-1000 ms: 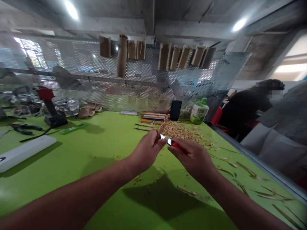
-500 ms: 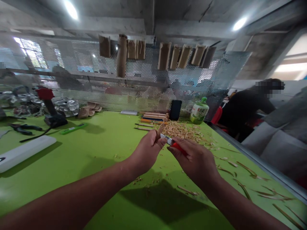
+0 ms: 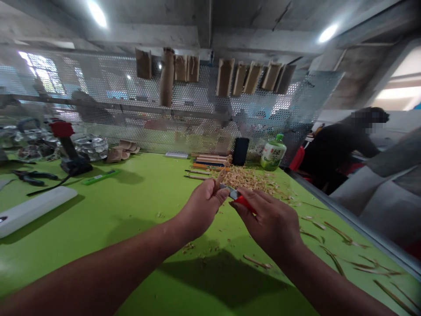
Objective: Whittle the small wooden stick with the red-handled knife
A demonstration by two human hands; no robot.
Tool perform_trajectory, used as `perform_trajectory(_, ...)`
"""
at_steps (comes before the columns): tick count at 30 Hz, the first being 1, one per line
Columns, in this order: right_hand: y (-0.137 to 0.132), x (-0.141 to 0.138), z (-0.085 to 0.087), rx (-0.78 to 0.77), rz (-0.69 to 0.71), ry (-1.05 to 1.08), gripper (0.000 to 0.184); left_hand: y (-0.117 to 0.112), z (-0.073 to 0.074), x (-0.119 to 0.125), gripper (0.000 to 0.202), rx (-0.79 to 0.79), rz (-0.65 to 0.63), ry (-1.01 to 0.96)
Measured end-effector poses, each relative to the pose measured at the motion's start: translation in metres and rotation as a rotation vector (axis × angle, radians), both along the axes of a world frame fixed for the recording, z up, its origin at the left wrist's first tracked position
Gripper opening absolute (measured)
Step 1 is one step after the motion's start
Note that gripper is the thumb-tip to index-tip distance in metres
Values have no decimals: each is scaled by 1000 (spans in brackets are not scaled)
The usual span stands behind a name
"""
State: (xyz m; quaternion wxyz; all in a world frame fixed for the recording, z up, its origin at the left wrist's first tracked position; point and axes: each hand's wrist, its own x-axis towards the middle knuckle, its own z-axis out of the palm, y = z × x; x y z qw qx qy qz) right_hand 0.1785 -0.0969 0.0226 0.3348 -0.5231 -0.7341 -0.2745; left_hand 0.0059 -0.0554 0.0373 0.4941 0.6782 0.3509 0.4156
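Note:
My left hand (image 3: 204,204) is closed around a small carved piece of wood or bamboo (image 3: 221,177), whose narrow upper end sticks out past the fingers. In my right hand (image 3: 271,215) is a utility knife (image 3: 244,202) with a red handle. Its metal blade end reaches the wood beside my left thumb; the exact contact is hard to make out. Behind both hands lies a heap of pale shavings (image 3: 251,177) on the green table (image 3: 151,259).
Past the shavings stand a dark phone (image 3: 241,151) and a green-capped bottle (image 3: 273,152). Sticks and slim tools (image 3: 197,172) lie beside them. At left are a cordless drill (image 3: 68,145), pliers (image 3: 34,177) and a white elongated object (image 3: 37,210). Another person (image 3: 342,147) sits at right.
The hands keep nearly the same place and grip. The right hand and knife have shifted and turned very slightly, and the blade catches the light differently.

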Motion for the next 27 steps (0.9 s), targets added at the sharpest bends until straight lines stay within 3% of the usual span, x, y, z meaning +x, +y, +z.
perform_trajectory(7,0,0,1,30,-7,3,32,1,-4,1,23,-23,11,-25)
perform_trajectory(12,1,2,1,-94,20,56,33,0,-4,1,22,-30,3,-7)
perform_trajectory(15,5,1,3,-178,95,184,32,0,-2,0,22,-53,-17,-36)
perform_trajectory(22,19,2,6,-542,365,537,31,3,3,-3,20,-246,-180,-140)
perform_trajectory(27,22,8,5,-571,402,757,35,7,2,-3,11,-370,-310,-222)
